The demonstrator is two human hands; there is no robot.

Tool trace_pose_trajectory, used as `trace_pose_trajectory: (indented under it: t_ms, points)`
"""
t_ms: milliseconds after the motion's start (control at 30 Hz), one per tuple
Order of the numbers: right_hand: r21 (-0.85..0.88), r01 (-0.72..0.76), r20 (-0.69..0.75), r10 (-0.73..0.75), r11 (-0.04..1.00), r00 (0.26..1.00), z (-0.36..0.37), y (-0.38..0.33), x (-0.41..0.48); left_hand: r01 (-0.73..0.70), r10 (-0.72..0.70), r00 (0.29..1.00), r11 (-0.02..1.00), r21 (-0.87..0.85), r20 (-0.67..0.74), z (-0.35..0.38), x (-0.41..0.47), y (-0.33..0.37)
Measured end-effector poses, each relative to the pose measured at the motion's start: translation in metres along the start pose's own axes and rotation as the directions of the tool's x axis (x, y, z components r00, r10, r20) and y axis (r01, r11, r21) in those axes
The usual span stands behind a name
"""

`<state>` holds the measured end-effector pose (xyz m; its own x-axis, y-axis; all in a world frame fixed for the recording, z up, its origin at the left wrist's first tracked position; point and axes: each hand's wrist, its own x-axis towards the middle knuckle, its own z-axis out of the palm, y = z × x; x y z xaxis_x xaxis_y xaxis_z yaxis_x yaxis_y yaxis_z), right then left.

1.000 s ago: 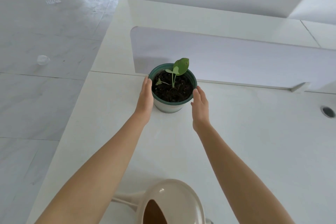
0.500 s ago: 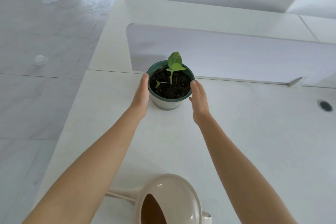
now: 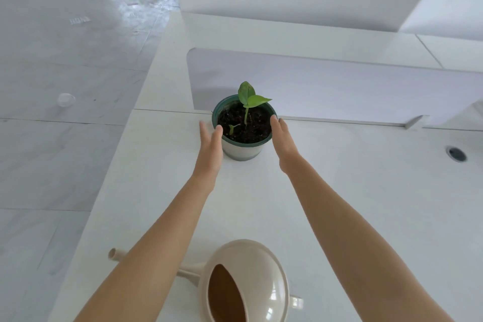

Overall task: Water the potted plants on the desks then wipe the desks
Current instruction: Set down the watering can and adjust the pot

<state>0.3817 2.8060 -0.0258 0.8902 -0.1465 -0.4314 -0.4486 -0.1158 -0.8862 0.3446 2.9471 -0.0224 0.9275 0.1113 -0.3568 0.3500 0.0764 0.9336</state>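
Left hand (image 3: pixel 209 149): flat and open beside the left wall of the pot (image 3: pixel 244 150), fingers straight; the thumb tip lies at the rim, the other fingers stand just clear of it. It holds nothing.
Right hand (image 3: pixel 283 144): open too, palm turned in toward the pot's right side, fingertips at or on the green rim; no fingers curl around the wall, so I judge this a light touch, not a hold.
Reason for the hands: one on each side suits sliding or steadying a pot, and the loose fingers suggest it is being let go where it should stand.
Pot: upright on the desk (image 3: pixel 339 204), close to the divider panel (image 3: pixel 339 86) at the back edge, dark soil inside and a small green plant (image 3: pixel 248 102) with two leaves.
Reason for the spot: against the divider the pot leaves the front of the desk bare for wiping, probably.
Watering can (image 3: pixel 245 282): near the front edge between the forearms, well apart from the pot, spout pointing left, untouched.
Change from a second ago: both hands then pressed the pot's sides; now the left has peeled away and the right rests more lightly. The pot sits nearer the divider.
Floor (image 3: pixel 65 138): pale tiles left of the desk.
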Motion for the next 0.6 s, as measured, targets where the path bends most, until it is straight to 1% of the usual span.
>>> trace_pose_trajectory:
  t_ms: [67,133,233,333,433,500,600]
  points:
    - [-0.041,-0.003,0.002,0.003,0.999,1.000,0.000,0.011,-0.022,-0.051,0.051,0.997,0.999,-0.011,-0.050,-0.009,-0.024,0.003]
    - [-0.070,-0.009,0.013,0.010,0.998,1.000,-0.002,0.023,-0.050,-0.062,0.059,0.992,0.998,-0.019,-0.110,-0.021,-0.049,-0.001]
    - [-0.079,-0.007,-0.008,0.007,0.997,1.000,-0.012,0.042,-0.089,-0.092,0.081,0.981,0.994,-0.057,-0.176,-0.043,-0.090,-0.012]
    - [-0.093,0.012,-0.030,-0.015,0.996,0.999,-0.023,0.056,-0.128,-0.168,0.164,0.971,0.986,-0.004,-0.176,-0.066,-0.126,-0.030]
    - [-0.164,0.015,-0.030,-0.020,0.986,0.999,-0.031,0.070,-0.164,-0.226,0.234,0.960,0.972,0.068,-0.151,-0.083,-0.157,-0.053]
    - [-0.200,0.008,-0.048,-0.018,0.980,0.999,-0.036,0.081,-0.183,-0.204,0.216,0.959,0.976,0.078,-0.184,-0.092,-0.172,-0.070]
    - [-0.224,0.006,-0.051,-0.018,0.975,0.999,-0.038,0.101,-0.206,-0.140,0.159,0.948,0.986,0.087,-0.276,-0.102,-0.187,-0.091]
